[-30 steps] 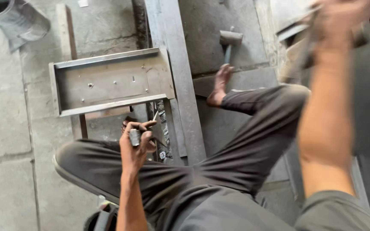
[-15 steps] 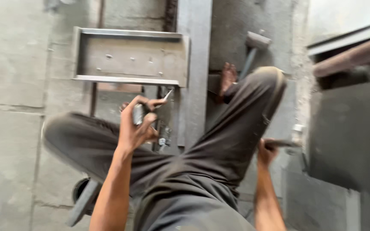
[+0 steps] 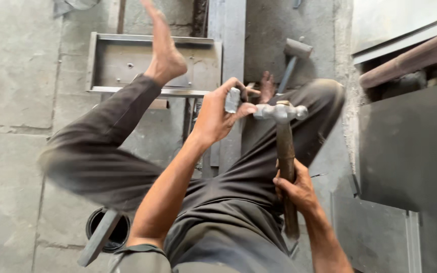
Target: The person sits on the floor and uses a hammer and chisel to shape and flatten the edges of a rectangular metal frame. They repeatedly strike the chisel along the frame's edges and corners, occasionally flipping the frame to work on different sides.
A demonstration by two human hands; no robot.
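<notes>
Hammer gripped by right hand; left hand pinches small metal piece, half hidden.

Raised leg blocks left, dark metal cabinet hems right, open floor far left

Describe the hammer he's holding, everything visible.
The hammer is a ball-peen type: a silvery metal head with one rounded end, set crosswise on a brown wooden handle that looks worn. It is held roughly upright in the picture, head away from the person, above the lap. The right hand is wrapped around the lower part of the handle, and the butt sticks out below the grip. The head's left end sits right by the left hand, which pinches a small grey metal piece; contact is unclear.
</notes>
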